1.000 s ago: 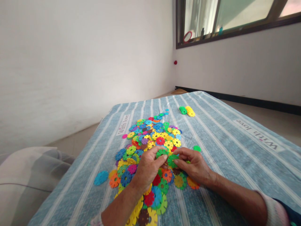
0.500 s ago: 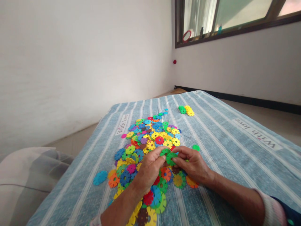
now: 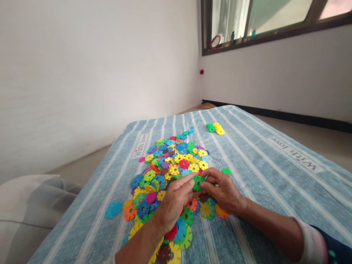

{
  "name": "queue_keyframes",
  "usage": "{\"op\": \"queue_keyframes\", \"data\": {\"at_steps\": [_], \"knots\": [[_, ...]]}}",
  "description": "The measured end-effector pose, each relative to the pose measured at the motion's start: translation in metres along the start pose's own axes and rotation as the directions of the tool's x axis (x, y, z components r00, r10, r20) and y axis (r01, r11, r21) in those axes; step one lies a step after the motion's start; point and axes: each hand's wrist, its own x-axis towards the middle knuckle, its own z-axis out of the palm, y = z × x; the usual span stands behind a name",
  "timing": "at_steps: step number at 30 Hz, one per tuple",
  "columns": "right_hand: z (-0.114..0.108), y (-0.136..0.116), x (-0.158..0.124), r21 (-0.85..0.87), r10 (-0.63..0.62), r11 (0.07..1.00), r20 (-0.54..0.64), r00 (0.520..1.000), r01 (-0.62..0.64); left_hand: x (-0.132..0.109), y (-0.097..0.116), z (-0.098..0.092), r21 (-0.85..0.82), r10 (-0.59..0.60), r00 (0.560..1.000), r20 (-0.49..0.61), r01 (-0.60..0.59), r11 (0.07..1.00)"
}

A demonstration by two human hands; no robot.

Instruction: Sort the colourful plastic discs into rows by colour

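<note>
A big heap of flat, notched plastic discs (image 3: 170, 165) in many colours lies on a blue striped sheet (image 3: 261, 161). My left hand (image 3: 174, 200) and my right hand (image 3: 221, 190) meet over the near end of the heap. Both pinch green discs (image 3: 198, 182) between thumbs and fingertips, and the discs are pressed together between the hands. More discs lie under and in front of my wrists.
A small joined cluster of green and yellow discs (image 3: 215, 128) sits apart at the far side of the sheet. One green disc (image 3: 226, 171) lies just right of my hands, a blue disc (image 3: 113, 209) to the left. A grey pillow (image 3: 30, 205) is at the left edge.
The green discs in my two hands have come closer and now overlap as one piece. The view has shifted slightly to the right; the heap has not moved.
</note>
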Motion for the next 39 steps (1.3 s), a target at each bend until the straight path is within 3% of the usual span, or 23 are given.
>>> {"op": "queue_keyframes", "data": {"at_steps": [5,12,34,39], "knots": [[-0.001,0.004,0.0,-0.071,-0.005,0.997,-0.007,1.0,0.004,0.001,-0.004,-0.004,0.205,0.043,0.994,0.1,-0.063,0.977],[0.0,0.002,0.0,-0.089,0.012,0.996,-0.011,1.0,-0.012,0.001,-0.008,-0.008,0.428,0.125,0.992,0.032,-0.126,0.895],[-0.004,-0.003,0.002,0.026,0.024,0.999,0.047,0.999,-0.026,-0.001,-0.003,-0.007,0.619,0.211,0.977,0.027,-0.182,0.764],[-0.005,-0.008,0.0,-0.1,-0.038,0.994,0.038,0.999,0.041,0.001,-0.003,-0.009,0.627,0.222,0.975,-0.001,-0.172,0.76]]}}
